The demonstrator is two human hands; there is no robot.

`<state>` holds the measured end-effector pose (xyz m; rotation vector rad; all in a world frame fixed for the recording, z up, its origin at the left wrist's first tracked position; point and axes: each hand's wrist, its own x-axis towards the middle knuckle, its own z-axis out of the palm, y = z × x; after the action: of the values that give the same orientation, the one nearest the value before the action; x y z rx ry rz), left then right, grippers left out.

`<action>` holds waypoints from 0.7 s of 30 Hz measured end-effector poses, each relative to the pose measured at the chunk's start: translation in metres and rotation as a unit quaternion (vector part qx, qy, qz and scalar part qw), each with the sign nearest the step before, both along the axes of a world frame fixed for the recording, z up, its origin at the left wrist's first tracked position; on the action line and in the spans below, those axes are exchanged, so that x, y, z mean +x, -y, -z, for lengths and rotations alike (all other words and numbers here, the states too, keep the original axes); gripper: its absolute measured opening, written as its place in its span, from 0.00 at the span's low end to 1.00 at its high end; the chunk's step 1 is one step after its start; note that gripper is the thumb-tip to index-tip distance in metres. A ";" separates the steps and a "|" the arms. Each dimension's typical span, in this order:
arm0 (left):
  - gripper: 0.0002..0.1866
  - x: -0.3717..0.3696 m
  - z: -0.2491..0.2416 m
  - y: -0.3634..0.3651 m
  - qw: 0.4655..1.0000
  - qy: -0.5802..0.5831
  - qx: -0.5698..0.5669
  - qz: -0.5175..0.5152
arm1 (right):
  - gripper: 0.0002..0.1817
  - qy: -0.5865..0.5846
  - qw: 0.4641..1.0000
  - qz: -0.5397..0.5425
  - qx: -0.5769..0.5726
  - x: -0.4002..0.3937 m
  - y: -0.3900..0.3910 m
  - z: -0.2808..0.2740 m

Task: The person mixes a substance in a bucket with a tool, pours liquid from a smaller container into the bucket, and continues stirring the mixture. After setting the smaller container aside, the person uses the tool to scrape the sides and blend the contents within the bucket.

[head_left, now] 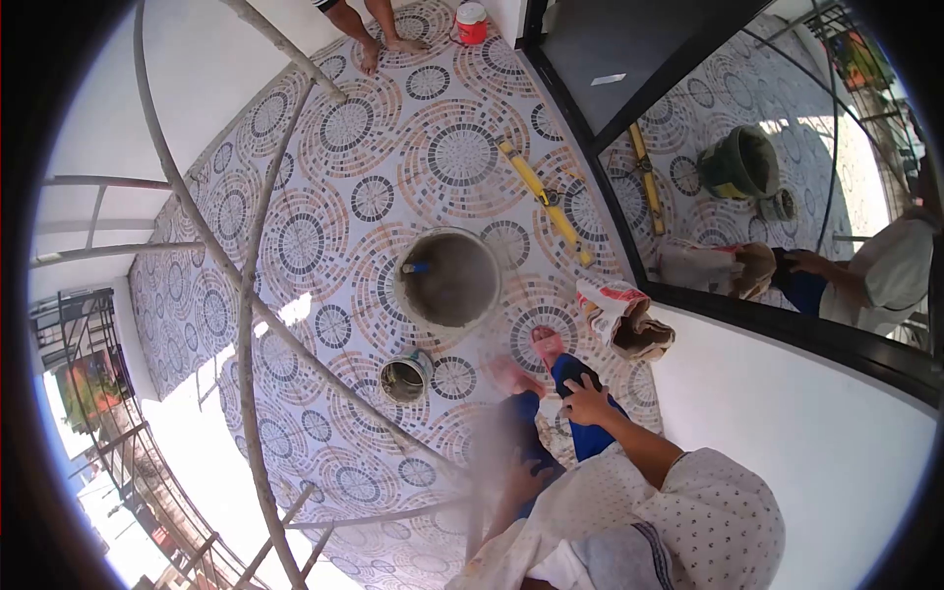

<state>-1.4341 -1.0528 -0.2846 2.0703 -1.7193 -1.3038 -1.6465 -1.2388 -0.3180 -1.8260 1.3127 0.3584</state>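
Note:
My right hand [588, 399] lies on my right knee, its fingers spread over the blue trouser leg [580, 441], holding nothing. On my left thigh rests my left hand [531, 478], partly blurred, with its fingers stretched out and nothing seen in them. Beyond my feet stands a large round bucket [497, 280] with grey material inside and a blue-handled tool [417, 267] at its left side. A smaller bucket [425, 366], also grey inside, stands nearer to me on the left. An opened paper sack [615, 305] sits to the right of my feet.
A yellow spirit level [546, 200] lies on the patterned floor [374, 197]. Curved poles [246, 285] cross the left side. Dark-framed glass [678, 59] stands at right, reflecting the buckets. Another person's bare feet [393, 46] and a red jug [472, 29] are at the far end.

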 end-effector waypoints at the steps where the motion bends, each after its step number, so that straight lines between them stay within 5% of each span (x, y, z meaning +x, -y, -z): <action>1: 0.24 0.004 0.010 -0.007 0.998 -0.019 0.046 0.026 | 0.21 -0.038 0.998 -0.029 0.034 0.004 -0.004 -0.014; 4: 0.24 0.015 0.002 -0.016 0.972 -0.073 0.211 0.069 | 0.22 -0.093 0.987 -0.121 0.048 0.014 -0.025 -0.039; 7: 0.24 0.029 -0.007 0.029 0.925 -0.122 0.351 0.076 | 0.22 -0.038 0.999 -0.030 -0.004 0.029 0.001 -0.060; 10: 0.23 0.038 -0.015 0.065 0.922 -0.101 0.364 0.084 | 0.21 0.021 0.995 0.097 0.008 0.030 0.039 -0.089; 15: 0.21 0.050 -0.039 0.117 0.932 -0.065 0.352 0.054 | 0.17 0.087 0.952 0.293 0.015 -0.006 0.061 -0.041; 19: 0.20 0.042 -0.059 0.168 0.946 -0.051 0.319 -0.002 | 0.12 0.107 0.971 0.182 -0.108 -0.048 0.123 -0.013; 21: 0.19 0.039 -0.066 0.202 0.960 -0.041 0.277 -0.033 | 0.12 0.172 0.913 0.368 0.040 -0.063 0.160 0.015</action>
<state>-1.3956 -1.2543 -0.2181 2.2665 -1.3397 -1.9944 -1.7098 -1.3986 -0.3331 -1.1346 1.5790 -0.3021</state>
